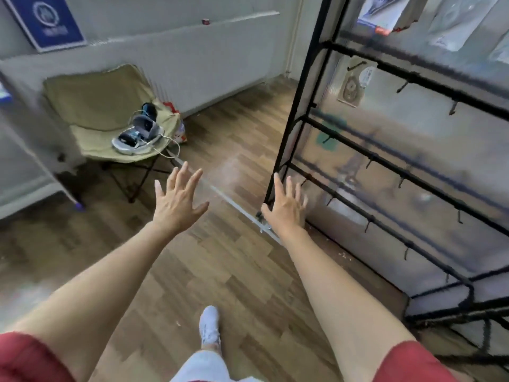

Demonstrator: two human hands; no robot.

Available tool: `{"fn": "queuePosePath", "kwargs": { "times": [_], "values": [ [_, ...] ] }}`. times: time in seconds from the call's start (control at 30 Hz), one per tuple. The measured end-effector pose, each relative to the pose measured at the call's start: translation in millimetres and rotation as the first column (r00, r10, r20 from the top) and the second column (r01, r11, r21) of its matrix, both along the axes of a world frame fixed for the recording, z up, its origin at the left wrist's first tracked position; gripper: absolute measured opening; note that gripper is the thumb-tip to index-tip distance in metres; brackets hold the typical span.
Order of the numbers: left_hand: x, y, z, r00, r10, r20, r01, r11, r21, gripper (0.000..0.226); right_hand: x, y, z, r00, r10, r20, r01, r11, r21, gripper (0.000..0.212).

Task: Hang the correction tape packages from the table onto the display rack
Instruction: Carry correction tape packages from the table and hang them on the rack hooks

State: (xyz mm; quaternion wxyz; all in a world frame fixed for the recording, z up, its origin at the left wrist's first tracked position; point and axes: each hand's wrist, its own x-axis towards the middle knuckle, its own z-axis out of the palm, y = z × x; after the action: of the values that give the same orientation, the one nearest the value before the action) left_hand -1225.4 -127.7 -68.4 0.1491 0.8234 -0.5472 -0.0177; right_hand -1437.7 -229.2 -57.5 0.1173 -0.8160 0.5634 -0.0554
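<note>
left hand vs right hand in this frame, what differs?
Position: the left hand hangs over bare wooden floor, clear of the display rack. The right hand is at the rack's lower front post; I cannot tell whether it touches.
Spread: the left hand's fingers fan wider than the right hand's.
Shared: both are open, backs up, arms stretched forward, holding nothing.

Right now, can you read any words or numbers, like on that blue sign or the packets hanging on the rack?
Blue sign on the wall: a white emblem and a line of letters, too blurred to read.
Top packets on the display rack: print too blurred to read.
Lower packet: round label, too blurred to read.
Nothing else shows writing I can read.
</note>
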Motion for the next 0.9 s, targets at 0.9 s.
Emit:
{"fn": "queuePosePath", "kwargs": {
  "times": [0.9],
  "values": [
    [317, 476, -1, 0.593, 0.805, 0.030, -0.805, 0.591, 0.049, 0.072, 457, 340, -2, 0.557, 0.825, -0.093, -0.827, 0.562, 0.031, 0.075]
  ]
}}
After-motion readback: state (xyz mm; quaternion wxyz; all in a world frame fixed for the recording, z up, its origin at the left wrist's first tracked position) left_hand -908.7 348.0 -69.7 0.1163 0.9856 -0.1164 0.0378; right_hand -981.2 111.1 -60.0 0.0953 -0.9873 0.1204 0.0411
